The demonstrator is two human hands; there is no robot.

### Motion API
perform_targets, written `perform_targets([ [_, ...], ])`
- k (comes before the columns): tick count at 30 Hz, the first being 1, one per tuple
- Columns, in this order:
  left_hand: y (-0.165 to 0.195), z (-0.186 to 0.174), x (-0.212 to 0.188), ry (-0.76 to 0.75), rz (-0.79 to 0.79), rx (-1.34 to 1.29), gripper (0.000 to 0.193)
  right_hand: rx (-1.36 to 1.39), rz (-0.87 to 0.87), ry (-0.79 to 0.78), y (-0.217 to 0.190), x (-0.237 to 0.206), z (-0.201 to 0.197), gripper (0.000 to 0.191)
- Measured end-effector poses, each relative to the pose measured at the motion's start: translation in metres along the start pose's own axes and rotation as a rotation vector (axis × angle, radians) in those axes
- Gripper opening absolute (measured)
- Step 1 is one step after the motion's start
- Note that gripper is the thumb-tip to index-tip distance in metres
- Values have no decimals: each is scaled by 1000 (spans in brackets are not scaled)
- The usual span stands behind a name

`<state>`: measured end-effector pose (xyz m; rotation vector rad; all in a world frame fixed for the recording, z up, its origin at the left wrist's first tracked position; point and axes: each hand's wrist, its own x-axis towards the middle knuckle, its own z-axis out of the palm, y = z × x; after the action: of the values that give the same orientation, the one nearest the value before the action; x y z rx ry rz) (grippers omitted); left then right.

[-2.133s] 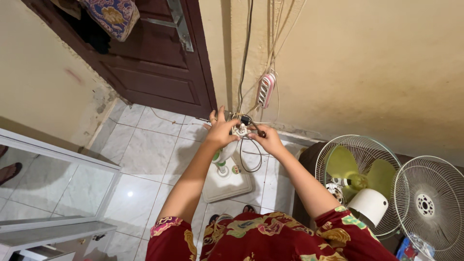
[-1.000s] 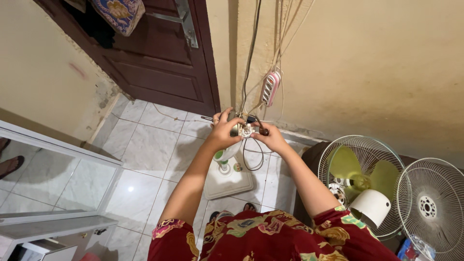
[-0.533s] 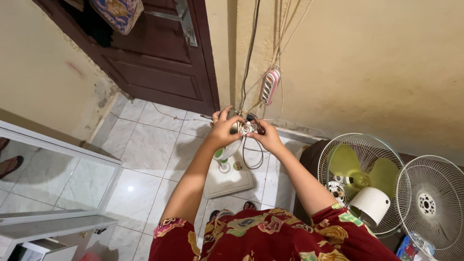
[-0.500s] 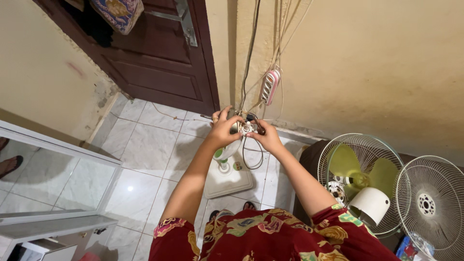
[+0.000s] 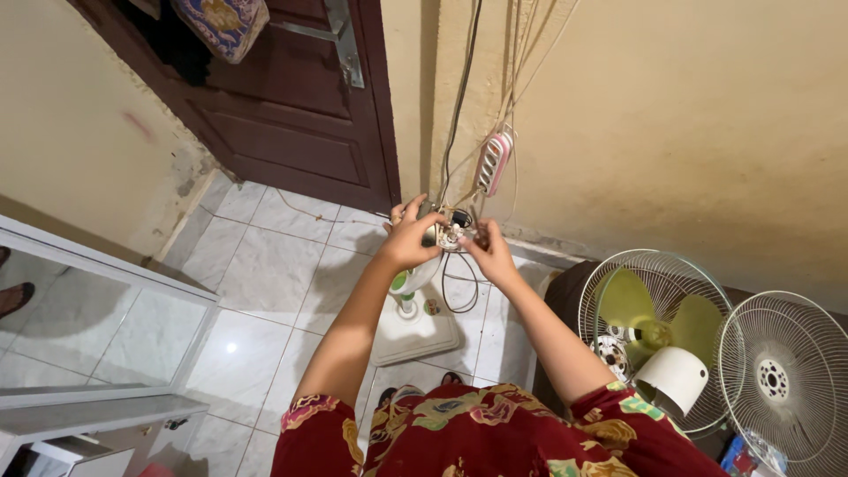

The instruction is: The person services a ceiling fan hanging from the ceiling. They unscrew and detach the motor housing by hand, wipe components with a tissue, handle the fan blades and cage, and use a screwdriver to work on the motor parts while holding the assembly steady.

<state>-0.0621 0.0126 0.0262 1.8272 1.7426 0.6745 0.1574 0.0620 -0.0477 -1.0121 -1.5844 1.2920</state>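
Observation:
Both my hands are raised over the top of a white stand-fan column (image 5: 408,284), which rises from a square white base (image 5: 415,331) on the tiled floor. My left hand (image 5: 409,234) wraps around the exposed switch and wiring assembly (image 5: 450,231) at the column's top. Opposite it, my right hand (image 5: 488,252) pinches the assembly's right side with fingertips on the small wires. A black cable (image 5: 458,287) loops down below my hands. My fingers hide most of the assembly.
A white and pink power strip (image 5: 493,162) hangs on the yellow wall among several cords. A dark wooden door (image 5: 283,97) stands at the back. At right, a fan guard with green blades (image 5: 654,318), a loose wire guard (image 5: 786,380) and a white motor cover (image 5: 673,378). A mirror panel (image 5: 88,327) lies left.
My hands stay on the assembly with only small finger shifts. The camera view has drifted slightly.

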Motion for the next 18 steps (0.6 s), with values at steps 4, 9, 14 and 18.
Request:
perform_targets([
  [4, 11, -5, 0, -11, 17, 94, 58, 505, 406, 43, 0, 4, -15, 18],
  [9, 22, -10, -6, 47, 76, 213, 59, 852, 662, -77, -11, 8, -36, 29],
  [14, 31, -10, -17, 88, 84, 281, 66, 870, 687, -106, -34, -2, -39, 40],
  [18, 42, -5, -23, 140, 42, 302, 68, 854, 702, -106, -47, -6, -34, 33],
])
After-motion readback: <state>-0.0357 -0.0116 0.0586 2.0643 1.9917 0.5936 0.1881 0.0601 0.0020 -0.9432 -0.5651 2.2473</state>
